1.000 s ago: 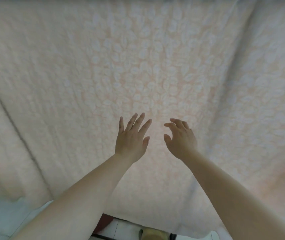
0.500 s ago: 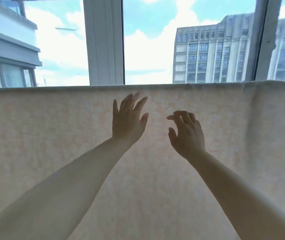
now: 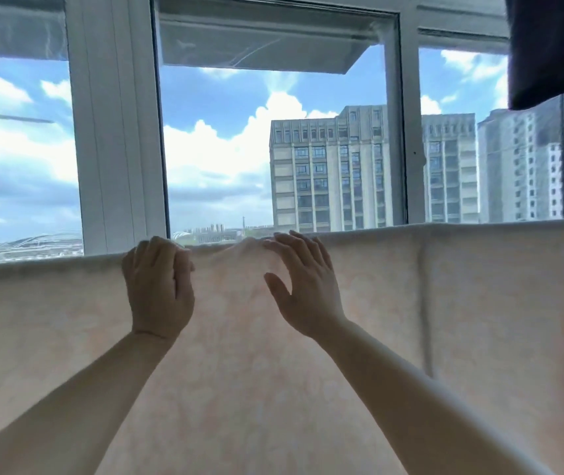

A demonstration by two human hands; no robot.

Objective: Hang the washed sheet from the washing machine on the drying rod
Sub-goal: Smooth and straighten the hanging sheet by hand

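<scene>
Beyond the window [image 3: 218,159], towers stand; the sheet [image 3: 273,371] already drapes over the hidden rod, the left hand [image 3: 159,289] gripping its top fold, the right hand [image 3: 302,282] released beside it, so smoothing outward likely follows.

High-rise home balcony: sheet [image 3: 410,337] drying before windows [image 3: 112,132], tower blocks [image 3: 328,173] outside.

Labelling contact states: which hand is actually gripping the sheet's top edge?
The left hand: its fingers curl over the top edge of the sheet. The right hand is spread flat, fingers straight, gripping nothing.
</scene>
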